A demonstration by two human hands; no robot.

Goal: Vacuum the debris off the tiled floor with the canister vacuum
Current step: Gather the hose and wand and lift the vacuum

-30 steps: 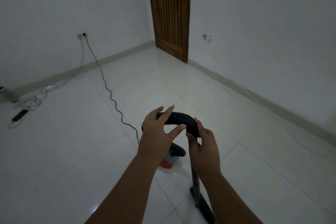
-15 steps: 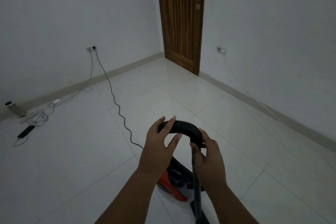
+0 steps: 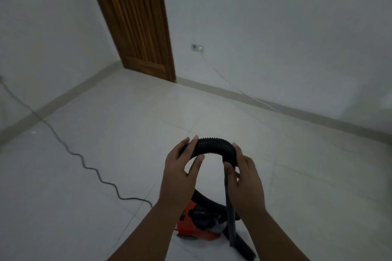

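Note:
A black ribbed vacuum hose (image 3: pixel 212 146) arches between my hands at chest height. My left hand (image 3: pixel 182 170) curls around its left end, fingers over the top and thumb underneath. My right hand (image 3: pixel 244 176) grips the hose's right end where it meets the dark wand (image 3: pixel 230 214), which runs down to the floor head (image 3: pixel 244 248). Below my hands the red and black canister vacuum (image 3: pixel 199 224) sits on the white tiled floor (image 3: pixel 127 125). No debris is visible on the tiles.
The vacuum's black power cord (image 3: pixel 84 165) snakes across the floor from the left edge to the canister. A closed wooden door (image 3: pixel 135 21) stands in the far corner. A wall socket (image 3: pixel 197 47) with a thin cable sits on the right wall, above the skirting.
The view has swung right and down: the door moved left, the left wall's socket and clutter left the frame. The canister shows more fully. Both hands keep their hold on the hose.

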